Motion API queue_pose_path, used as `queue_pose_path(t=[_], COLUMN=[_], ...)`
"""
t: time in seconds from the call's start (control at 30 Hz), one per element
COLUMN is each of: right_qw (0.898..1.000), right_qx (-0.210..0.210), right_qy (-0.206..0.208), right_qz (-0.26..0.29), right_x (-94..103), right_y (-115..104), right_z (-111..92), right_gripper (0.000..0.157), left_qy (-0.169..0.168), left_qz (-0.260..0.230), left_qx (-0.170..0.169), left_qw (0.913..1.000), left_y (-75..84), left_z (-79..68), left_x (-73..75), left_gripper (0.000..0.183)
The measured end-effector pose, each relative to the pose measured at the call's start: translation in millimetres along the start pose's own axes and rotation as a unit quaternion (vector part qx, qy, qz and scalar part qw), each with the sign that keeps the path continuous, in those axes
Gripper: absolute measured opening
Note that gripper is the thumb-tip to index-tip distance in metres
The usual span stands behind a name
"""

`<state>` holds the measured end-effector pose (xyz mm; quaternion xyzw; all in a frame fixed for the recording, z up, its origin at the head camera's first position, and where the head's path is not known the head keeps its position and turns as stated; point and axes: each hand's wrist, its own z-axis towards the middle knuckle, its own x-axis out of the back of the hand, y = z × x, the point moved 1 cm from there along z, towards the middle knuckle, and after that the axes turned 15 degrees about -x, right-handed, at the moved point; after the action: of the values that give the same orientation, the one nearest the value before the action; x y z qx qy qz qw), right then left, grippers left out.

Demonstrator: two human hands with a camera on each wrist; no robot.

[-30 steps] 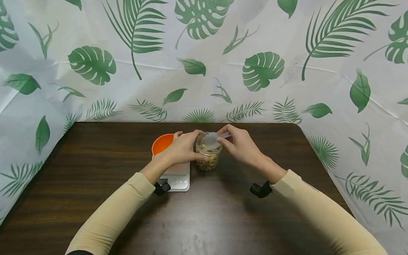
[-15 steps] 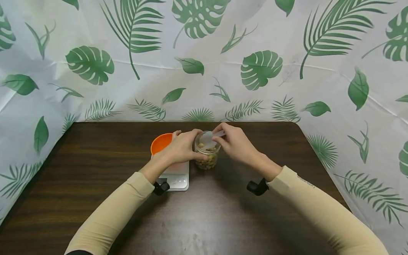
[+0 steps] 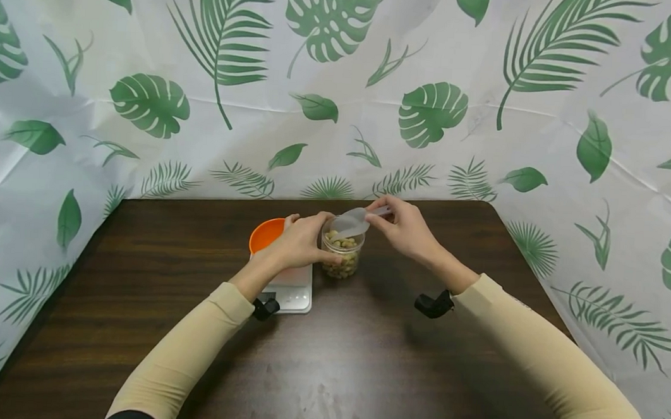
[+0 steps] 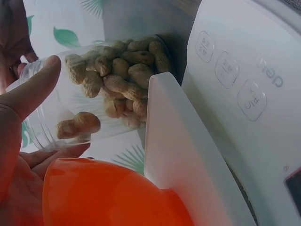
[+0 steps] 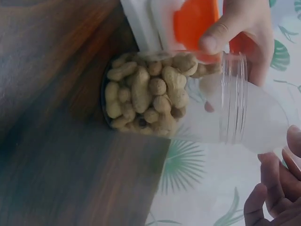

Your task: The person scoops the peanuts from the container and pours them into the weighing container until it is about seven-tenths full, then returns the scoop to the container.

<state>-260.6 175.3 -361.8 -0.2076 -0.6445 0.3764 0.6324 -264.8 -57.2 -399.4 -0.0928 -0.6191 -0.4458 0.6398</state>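
My left hand [image 3: 298, 244] grips a clear screw-neck jar [image 3: 349, 256] near its rim, thumb in front and fingers behind. Unshelled peanuts [image 5: 146, 94] fill the lower part of the upright jar, and one or two sit higher by the wall. Between thumb and fingers, my right hand [image 3: 407, 231] pinches the handle of a translucent white scoop [image 3: 353, 222]. The scoop's bowl is tilted over the jar mouth, its tip inside the rim. Whether it carries a peanut I cannot tell for sure.
Just left of the jar, an orange bowl [image 3: 266, 234] sits on a white kitchen scale [image 3: 298, 302], partly hidden by my left hand. Everything stands on a dark wooden table [image 3: 327, 367]. A leaf-patterned sheet [image 3: 363, 122] hangs behind its far edge.
The right hand and scoop first dip slightly, then rise up and to the right, partly out of the jar mouth. More peanuts show beneath. My left hand keeps its hold on the jar.
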Motion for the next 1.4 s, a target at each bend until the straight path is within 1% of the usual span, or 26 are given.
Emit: queue_pose_path(t=[0.07,0.17,0.27,0.5,0.67,0.77,0.87,1.1,1.2,1.3,1.4], right_qw=[1.000,0.997,0.994,0.988,0.981,0.979,0.981,0.983,0.984,0.984,0.983], right_qx=[0.022,0.067,0.092,0.099,0.122,0.125,0.120,0.122,0.119,0.112,0.105], right_qy=[-0.003,-0.013,-0.030,-0.072,-0.098,-0.107,-0.107,-0.088,-0.085,-0.076,-0.064], right_qz=[-0.012,-0.030,-0.048,-0.095,-0.115,-0.117,-0.112,-0.102,-0.104,-0.113,-0.139], right_x=[-1.2,-2.9,-2.9,-1.8,1.7,4.9,5.8,-0.3,1.2,6.5,11.5], right_y=[-1,-6,-13,-19,-23,-24,-23,-19,-19,-19,-22], right_z=[-1,-1,0,2,3,3,4,6,6,7,8], right_gripper=[0.019,0.020,0.019,0.019,0.021,0.021,0.020,0.020,0.019,0.019,0.019], left_qy=[-0.001,-0.002,0.000,-0.003,-0.003,-0.004,-0.005,-0.008,-0.011,-0.015,-0.017], left_qz=[0.000,0.001,0.000,0.003,0.003,0.004,0.004,0.004,0.006,0.008,0.010], left_qx=[0.000,0.001,0.001,0.000,-0.004,-0.008,-0.010,-0.009,-0.007,-0.007,-0.007], left_qw=[1.0000,1.0000,1.0000,1.0000,1.0000,1.0000,0.9999,0.9999,0.9999,0.9998,0.9998], left_y=[-0.5,-0.5,-0.1,-0.7,0.0,-0.1,-0.7,-1.9,-2.5,-3.0,-3.2], left_z=[0.1,-0.2,-0.6,-0.7,-0.1,0.6,0.7,1.0,0.9,1.2,1.4], left_x=[-0.5,-0.4,-0.2,-2.1,-2.3,-2.5,-2.7,-1.8,-1.7,-2.3,-2.5], left_gripper=[0.086,0.086,0.086,0.088,0.088,0.089,0.089,0.090,0.091,0.092,0.092])
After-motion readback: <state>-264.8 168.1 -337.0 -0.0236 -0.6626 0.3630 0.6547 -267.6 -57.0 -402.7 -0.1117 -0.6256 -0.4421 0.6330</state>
